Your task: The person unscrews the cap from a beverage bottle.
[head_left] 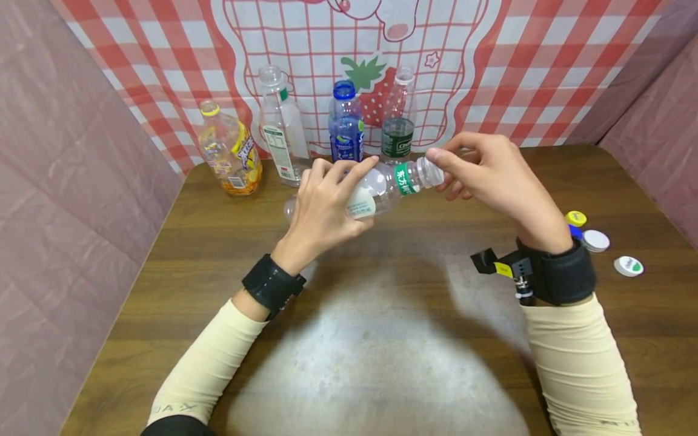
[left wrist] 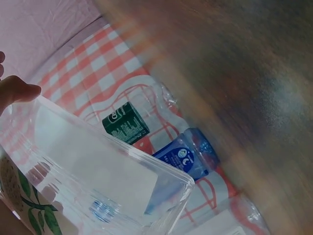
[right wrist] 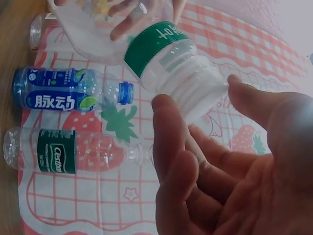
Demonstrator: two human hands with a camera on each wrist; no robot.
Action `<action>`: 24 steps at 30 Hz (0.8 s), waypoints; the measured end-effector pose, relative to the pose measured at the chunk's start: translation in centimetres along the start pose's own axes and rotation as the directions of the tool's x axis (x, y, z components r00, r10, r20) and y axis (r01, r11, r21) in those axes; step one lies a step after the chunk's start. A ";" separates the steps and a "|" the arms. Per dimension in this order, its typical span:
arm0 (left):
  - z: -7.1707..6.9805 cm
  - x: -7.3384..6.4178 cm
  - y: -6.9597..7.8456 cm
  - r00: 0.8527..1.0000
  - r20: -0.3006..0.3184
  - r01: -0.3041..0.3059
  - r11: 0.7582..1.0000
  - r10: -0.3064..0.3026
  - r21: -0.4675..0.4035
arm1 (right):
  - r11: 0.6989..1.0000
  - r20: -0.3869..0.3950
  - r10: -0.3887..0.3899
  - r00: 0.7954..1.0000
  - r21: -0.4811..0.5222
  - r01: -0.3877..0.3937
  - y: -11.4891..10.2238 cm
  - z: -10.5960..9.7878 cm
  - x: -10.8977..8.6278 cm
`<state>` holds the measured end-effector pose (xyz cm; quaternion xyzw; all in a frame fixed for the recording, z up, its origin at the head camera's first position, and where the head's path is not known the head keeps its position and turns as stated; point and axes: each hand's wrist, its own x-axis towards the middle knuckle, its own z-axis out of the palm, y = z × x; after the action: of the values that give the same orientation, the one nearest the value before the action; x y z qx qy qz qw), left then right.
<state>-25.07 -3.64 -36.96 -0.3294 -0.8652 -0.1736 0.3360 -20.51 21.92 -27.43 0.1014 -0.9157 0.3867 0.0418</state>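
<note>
A clear plastic bottle (head_left: 382, 191) with a green band at its shoulder lies tilted in the air above the table, neck to the right. My left hand (head_left: 327, 203) grips its body from above. At the whitish neck end (right wrist: 203, 98) my right hand (head_left: 485, 172) pinches with thumb and fingers; whether a cap sits there is hard to tell. The bottle's square base and leaf-patterned label (left wrist: 41, 205) show in the left wrist view. Behind stand a blue bottle (head_left: 346, 127) and a clear green-labelled bottle (head_left: 398, 136), both uncapped.
At the back left stand an uncapped yellow-labelled bottle (head_left: 231, 157) and a tall clear bottle (head_left: 286, 136). Right of my right wrist lie a yellow cap (head_left: 575, 218), a partly hidden blue cap (head_left: 575, 232), a white cap (head_left: 596, 241) and a white-and-green cap (head_left: 629, 266).
</note>
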 end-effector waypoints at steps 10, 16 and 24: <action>-0.1 0.0 0.1 1.000 -0.013 -0.010 1.000 0.010 0.009 | 0.995 0.016 0.087 0.996 -0.039 -0.087 0.1 0.2 0.1; -0.1 0.1 0.0 1.000 -0.017 -0.011 1.000 0.011 0.006 | 0.998 0.044 0.064 0.997 0.000 -0.064 0.0 0.1 0.0; 0.0 0.0 -0.1 1.000 -0.014 0.010 1.000 -0.010 -0.010 | 0.994 0.082 -0.111 0.990 0.009 0.111 0.2 -0.3 -0.3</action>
<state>-25.16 -3.74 -36.93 -0.3253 -0.8635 -0.1820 0.3397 -20.29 22.29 -27.37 0.1681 -0.9088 0.3812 0.0251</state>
